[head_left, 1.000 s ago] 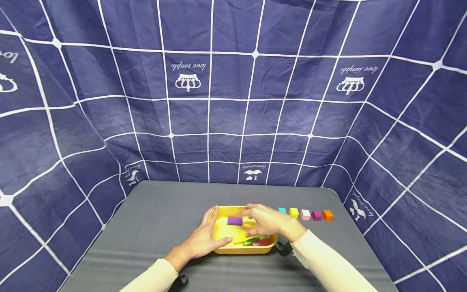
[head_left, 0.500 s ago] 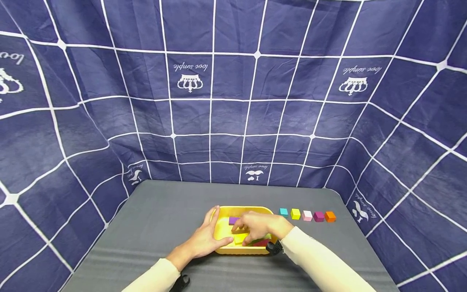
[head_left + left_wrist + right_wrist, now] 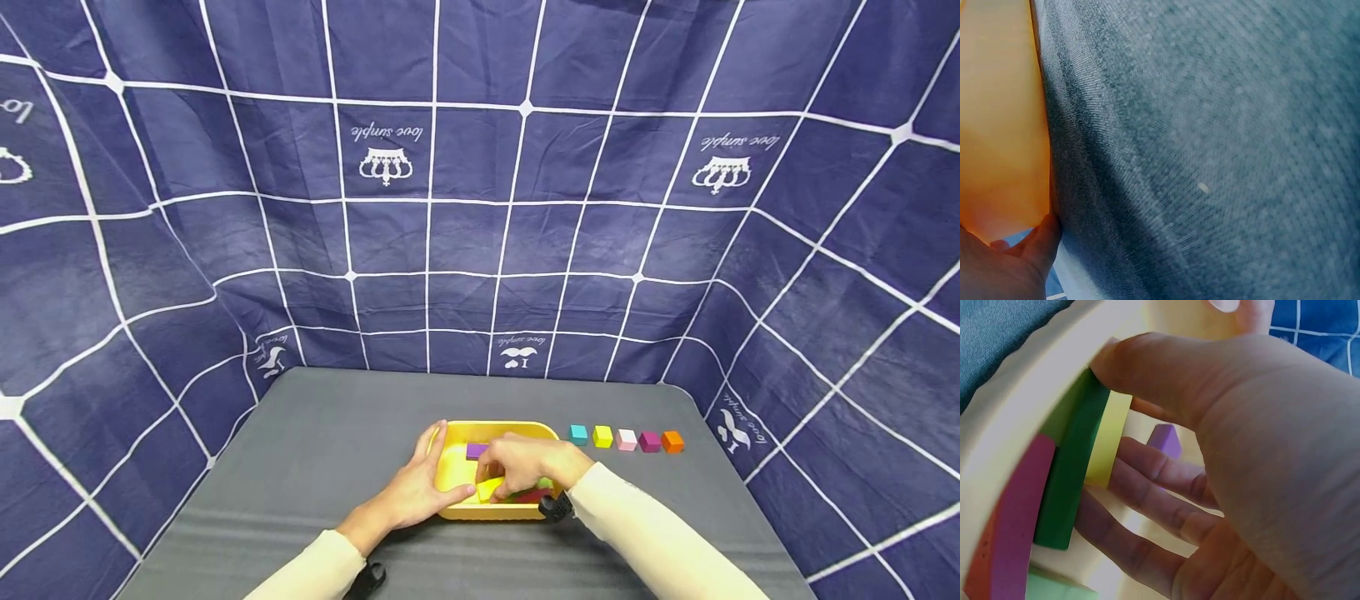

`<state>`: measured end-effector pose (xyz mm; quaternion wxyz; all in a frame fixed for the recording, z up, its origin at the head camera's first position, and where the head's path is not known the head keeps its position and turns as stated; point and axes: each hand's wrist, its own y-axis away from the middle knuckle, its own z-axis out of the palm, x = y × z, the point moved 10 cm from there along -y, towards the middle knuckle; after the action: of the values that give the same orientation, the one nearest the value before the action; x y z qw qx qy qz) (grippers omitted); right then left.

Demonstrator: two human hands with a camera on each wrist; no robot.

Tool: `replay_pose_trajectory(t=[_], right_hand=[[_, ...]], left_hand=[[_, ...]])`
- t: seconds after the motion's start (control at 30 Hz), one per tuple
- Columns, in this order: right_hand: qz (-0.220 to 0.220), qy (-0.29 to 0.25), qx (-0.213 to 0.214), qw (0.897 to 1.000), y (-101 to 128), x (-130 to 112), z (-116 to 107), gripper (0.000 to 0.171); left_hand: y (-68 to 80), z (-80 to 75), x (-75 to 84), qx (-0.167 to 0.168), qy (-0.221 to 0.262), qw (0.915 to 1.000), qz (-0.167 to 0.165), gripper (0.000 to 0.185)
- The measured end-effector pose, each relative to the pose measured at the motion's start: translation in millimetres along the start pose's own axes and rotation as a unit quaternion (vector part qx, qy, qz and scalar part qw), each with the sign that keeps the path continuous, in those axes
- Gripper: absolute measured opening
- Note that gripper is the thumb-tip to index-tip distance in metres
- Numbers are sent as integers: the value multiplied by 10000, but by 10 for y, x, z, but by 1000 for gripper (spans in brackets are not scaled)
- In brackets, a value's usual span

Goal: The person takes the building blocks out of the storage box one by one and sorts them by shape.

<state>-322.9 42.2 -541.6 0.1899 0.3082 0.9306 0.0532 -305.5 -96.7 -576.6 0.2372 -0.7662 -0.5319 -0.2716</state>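
Observation:
A yellow plastic tray (image 3: 495,514) stands on the table with several coloured blocks inside. My left hand (image 3: 416,492) holds its left end, the thumb over the rim and the other fingers along the outer wall. My right hand (image 3: 521,462) reaches into the tray, its curled fingers and thumb around a yellow block (image 3: 1109,437). Beside that block, a dark green block (image 3: 1072,469) lies under the thumb tip in the right wrist view. A pink block (image 3: 1019,512) rests against the tray wall. Behind the fingers sits a purple block (image 3: 476,451), partly covered in the head view.
Right of the tray, small cubes stand in a row: teal (image 3: 577,435), yellow (image 3: 602,437), pale pink (image 3: 626,440), magenta (image 3: 650,442) and orange (image 3: 672,442). Grey cloth (image 3: 352,433) covers the table. A blue checked curtain (image 3: 480,242) encloses the back and sides.
My right hand has moved down and slightly left into the tray, and its fingers have closed around the yellow block. The left hand stays on the tray.

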Motion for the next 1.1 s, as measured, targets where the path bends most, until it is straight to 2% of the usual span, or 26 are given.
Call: replay_pose_trajectory(t=[0.3,0.53,0.83,0.97,1.1], right_hand=[[264,42,64,9996,-48,-18,4,20],[93,180,164,9997,-49,-49,-37,14],[-79,207,530,9983,30,-3,-98,16],[-42,66,726,9973,94,41,-126,17],[-21,-315,949,9950,188,77,-193,17]], left_hand=[[-8,-6,-3,-8,4,10000,-11,131],[-15,-30,4,44,-11,10000,-1,131],[-6,-23,3,16,-9,10000,-5,130],[-1,-19,4,24,2,10000,-5,130],[-3,0,1,-2,-7,10000,-12,130]])
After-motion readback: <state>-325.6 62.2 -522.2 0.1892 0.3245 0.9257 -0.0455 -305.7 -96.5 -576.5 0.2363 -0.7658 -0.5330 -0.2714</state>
